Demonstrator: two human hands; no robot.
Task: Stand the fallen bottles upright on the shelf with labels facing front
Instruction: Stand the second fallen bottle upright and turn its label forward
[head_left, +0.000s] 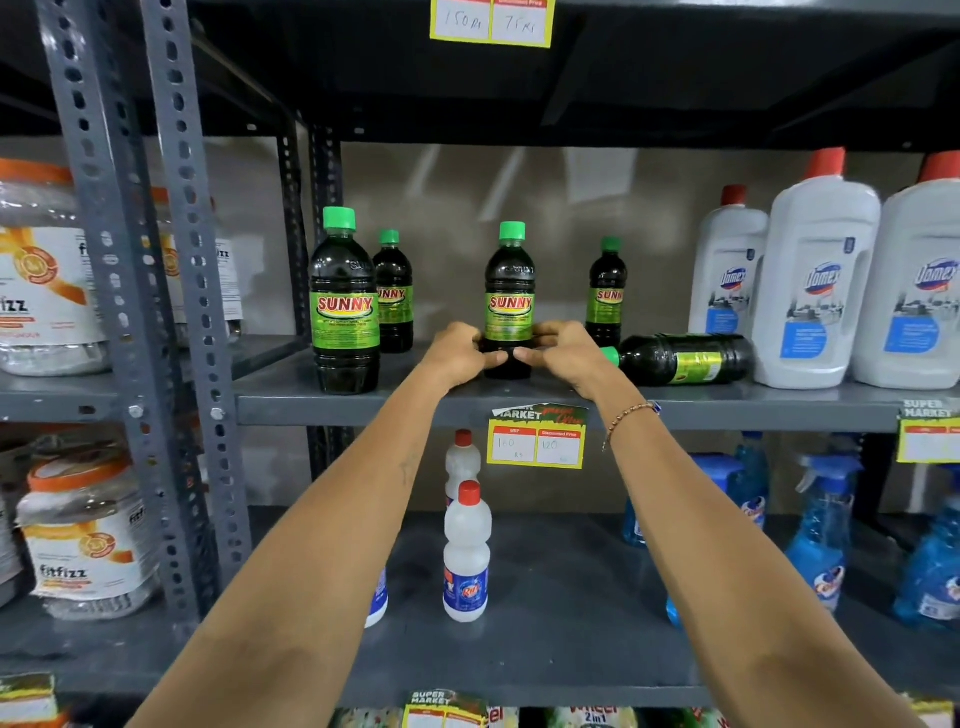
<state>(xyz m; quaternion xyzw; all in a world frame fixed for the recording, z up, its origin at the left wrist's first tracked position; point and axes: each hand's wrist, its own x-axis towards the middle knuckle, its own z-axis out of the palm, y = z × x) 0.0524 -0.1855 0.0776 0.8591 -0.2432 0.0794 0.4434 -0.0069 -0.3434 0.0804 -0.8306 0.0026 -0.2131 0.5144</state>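
A dark Sunny bottle (510, 291) with a green cap stands upright mid-shelf, its label facing front. My left hand (460, 353) and my right hand (563, 351) both grip its base from either side. To the right, another Sunny bottle (685, 359) lies on its side, cap pointing left, almost touching my right hand. Three more Sunny bottles stand upright: one at the front left (344, 306), one behind it (394, 293), one at the back right (607, 291). All rest on the grey metal shelf (363, 402).
White Domex jugs (818, 280) with red caps crowd the shelf's right end, next to the fallen bottle. Perforated grey uprights (176, 260) stand at the left, with fitfizz jars (47, 280) beyond. Below are white bottles (466, 556), blue spray bottles (826, 525) and a price tag (537, 439).
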